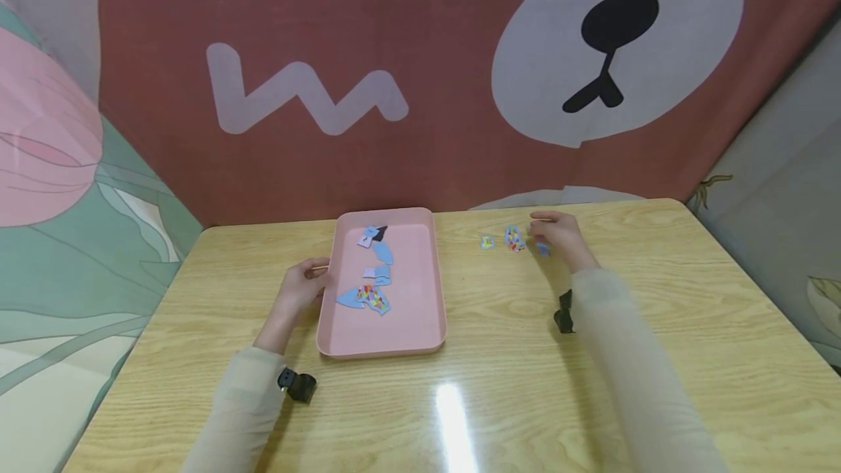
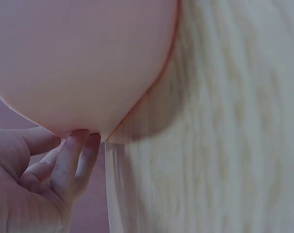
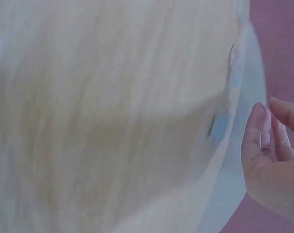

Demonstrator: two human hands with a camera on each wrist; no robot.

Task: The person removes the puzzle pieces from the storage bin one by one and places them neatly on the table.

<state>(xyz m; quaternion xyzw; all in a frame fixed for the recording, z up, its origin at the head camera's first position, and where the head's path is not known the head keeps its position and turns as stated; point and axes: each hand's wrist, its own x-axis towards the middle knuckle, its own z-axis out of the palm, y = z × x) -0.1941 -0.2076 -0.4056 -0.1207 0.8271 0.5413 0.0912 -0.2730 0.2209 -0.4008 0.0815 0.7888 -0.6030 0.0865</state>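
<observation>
At the left rim of a pink tray (image 1: 414, 327), my left hand (image 1: 305, 283) holds the edge; in the left wrist view its fingertips (image 2: 78, 138) press the outer wall and the thumb lies at the rim. Inside the tray lie several flat blue pieces, among them a blue curved piece (image 1: 382, 252) and one with a multicoloured pattern (image 1: 374, 299). Over the far right of the table hovers my right hand (image 1: 560, 236), fingers loosely bent, with nothing visible between them. Just under it is a small blue piece (image 1: 543, 248), beside a colourful patterned piece (image 1: 515, 238).
A small blue piece with a yellow middle (image 1: 486, 241) lies between the tray and the patterned piece. The wooden table (image 1: 499, 356) ends at its back edge against a reddish-brown printed cloth (image 1: 447, 144).
</observation>
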